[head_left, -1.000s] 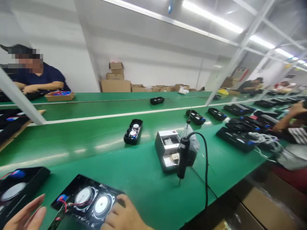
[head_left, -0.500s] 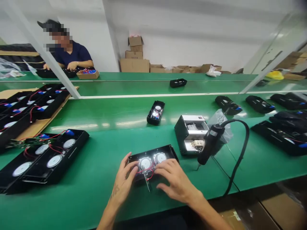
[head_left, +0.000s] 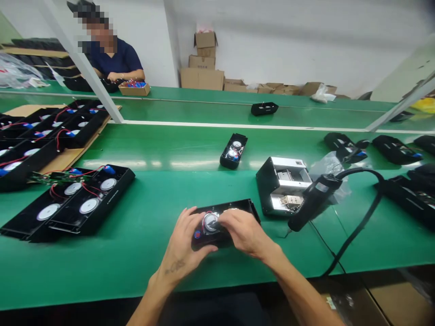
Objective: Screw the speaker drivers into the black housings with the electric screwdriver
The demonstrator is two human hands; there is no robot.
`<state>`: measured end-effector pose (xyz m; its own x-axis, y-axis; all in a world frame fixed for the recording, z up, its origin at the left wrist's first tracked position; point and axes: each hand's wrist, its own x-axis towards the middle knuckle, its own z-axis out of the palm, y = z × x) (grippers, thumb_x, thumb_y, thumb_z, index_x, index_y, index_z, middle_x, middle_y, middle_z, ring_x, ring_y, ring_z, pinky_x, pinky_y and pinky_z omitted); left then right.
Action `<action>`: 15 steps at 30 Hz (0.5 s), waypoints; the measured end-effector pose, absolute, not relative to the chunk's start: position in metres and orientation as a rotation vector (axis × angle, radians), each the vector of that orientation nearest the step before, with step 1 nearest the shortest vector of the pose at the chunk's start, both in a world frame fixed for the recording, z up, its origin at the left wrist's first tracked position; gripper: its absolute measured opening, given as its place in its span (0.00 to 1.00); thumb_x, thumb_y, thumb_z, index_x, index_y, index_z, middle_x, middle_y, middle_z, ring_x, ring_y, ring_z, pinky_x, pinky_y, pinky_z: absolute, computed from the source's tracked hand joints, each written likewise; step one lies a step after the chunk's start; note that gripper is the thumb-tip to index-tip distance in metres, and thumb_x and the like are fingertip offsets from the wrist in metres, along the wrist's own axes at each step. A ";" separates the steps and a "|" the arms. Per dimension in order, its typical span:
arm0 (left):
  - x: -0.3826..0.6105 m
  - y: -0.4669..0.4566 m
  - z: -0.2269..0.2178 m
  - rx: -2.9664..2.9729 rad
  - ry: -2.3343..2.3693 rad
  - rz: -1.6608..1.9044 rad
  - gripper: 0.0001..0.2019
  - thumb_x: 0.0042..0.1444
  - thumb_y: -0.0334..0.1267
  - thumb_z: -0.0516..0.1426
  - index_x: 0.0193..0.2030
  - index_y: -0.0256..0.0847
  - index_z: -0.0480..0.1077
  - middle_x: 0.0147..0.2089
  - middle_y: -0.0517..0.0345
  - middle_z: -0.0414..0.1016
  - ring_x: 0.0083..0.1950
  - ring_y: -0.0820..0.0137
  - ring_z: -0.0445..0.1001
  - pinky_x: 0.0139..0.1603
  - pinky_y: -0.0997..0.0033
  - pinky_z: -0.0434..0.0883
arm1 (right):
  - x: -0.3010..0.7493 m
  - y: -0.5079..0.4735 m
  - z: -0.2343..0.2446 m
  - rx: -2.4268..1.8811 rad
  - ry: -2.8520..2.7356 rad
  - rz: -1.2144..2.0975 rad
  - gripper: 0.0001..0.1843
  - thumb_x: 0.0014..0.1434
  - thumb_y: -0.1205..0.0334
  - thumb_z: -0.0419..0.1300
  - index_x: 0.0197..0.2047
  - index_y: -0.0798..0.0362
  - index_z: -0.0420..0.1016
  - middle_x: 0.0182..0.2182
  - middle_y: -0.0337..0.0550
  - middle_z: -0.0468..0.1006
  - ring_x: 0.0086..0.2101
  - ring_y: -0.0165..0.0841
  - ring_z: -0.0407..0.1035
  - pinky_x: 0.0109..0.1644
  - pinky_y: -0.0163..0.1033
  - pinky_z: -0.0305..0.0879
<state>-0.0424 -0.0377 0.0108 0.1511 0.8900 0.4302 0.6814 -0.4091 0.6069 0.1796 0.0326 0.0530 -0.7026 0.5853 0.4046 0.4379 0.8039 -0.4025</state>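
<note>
In front of me lies a black speaker housing (head_left: pixel 222 240) with its inside facing up. A round speaker driver (head_left: pixel 210 222) with a shiny rim shows between my hands. My left hand (head_left: pixel 185 240) wraps the housing's left end, fingers along the far side and thumb at the near side. A small red and blue spot sits by its fingers. My right hand (head_left: pixel 244 232) is closed in a pinch over the driver's right side; what its fingertips hold is hidden. It also covers most of the second driver.
A black electric screwdriver (head_left: pixel 314 201) with a thick cable hangs at the right, before a white-and-black screw feeder (head_left: pixel 282 185). Open speaker housings (head_left: pixel 112 201) lie at the left, more at the right. One housing (head_left: pixel 234 151) lies ahead. A person (head_left: pixel 117 63) sits across.
My right hand has closed into a pinch over the driver. My left hand now grasps the housing's end. The red wires and thin strip between my hands no longer show. The view has shifted.
</note>
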 end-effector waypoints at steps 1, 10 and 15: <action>-0.042 -0.037 0.012 2.218 1.507 1.043 0.40 0.54 0.46 0.69 0.70 0.47 0.58 0.63 0.48 0.72 0.72 0.49 0.63 0.74 0.33 0.58 | 0.185 0.034 0.058 -0.731 -2.610 0.256 0.14 0.69 0.73 0.49 0.50 0.53 0.73 0.38 0.45 0.78 0.35 0.33 0.68 0.40 0.39 0.63; -0.033 -0.031 0.004 2.406 1.486 0.821 0.40 0.52 0.26 0.66 0.70 0.46 0.58 0.51 0.54 0.80 0.52 0.58 0.73 0.66 0.42 0.64 | 0.181 0.026 0.050 -0.694 -2.988 0.123 0.12 0.66 0.77 0.50 0.43 0.55 0.71 0.35 0.45 0.76 0.32 0.35 0.62 0.38 0.42 0.55; -0.032 -0.027 0.004 2.423 1.432 0.869 0.32 0.56 0.26 0.62 0.67 0.45 0.62 0.42 0.58 0.81 0.46 0.61 0.75 0.62 0.46 0.64 | 0.185 0.032 0.054 -0.700 -3.020 0.297 0.17 0.62 0.81 0.49 0.45 0.55 0.70 0.38 0.46 0.75 0.34 0.36 0.62 0.40 0.43 0.59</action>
<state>-0.0322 -0.0271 0.0043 0.3595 0.8496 0.3861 0.7349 -0.5127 0.4440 0.1850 0.0322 0.0537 -0.8986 0.4385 -0.0159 0.4332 0.8808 -0.1910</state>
